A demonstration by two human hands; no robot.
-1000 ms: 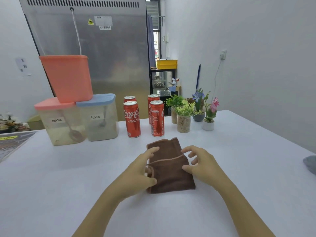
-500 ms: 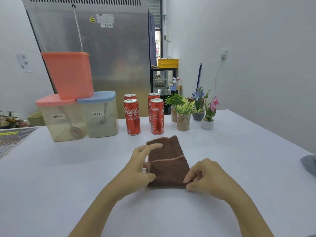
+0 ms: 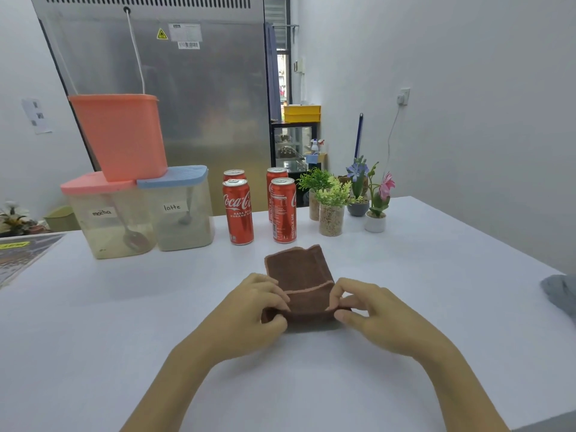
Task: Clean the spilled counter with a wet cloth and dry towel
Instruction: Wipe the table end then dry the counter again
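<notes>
A folded brown cloth (image 3: 297, 269) lies on the white counter (image 3: 436, 275) in front of me. My left hand (image 3: 249, 313) pinches the cloth's near left edge, fingers curled over the pink-trimmed fold. My right hand (image 3: 371, 310) pinches the near right edge in the same way, thumb beneath. The near part of the cloth is lifted a little between both hands. A grey cloth (image 3: 561, 294) lies at the counter's right edge, partly cut off by the frame.
Several red cola cans (image 3: 238, 212) stand behind the cloth. To the left are two clear tubs labelled mocha (image 3: 107, 219) and latte (image 3: 180, 213) with an orange tub (image 3: 121, 135) stacked on them. Small potted plants (image 3: 332, 207) stand at back right.
Both hands moved onto the cloth's near edge and now pinch it. The right hand came in from the near right corner. The cloth's near fold has risen slightly.
</notes>
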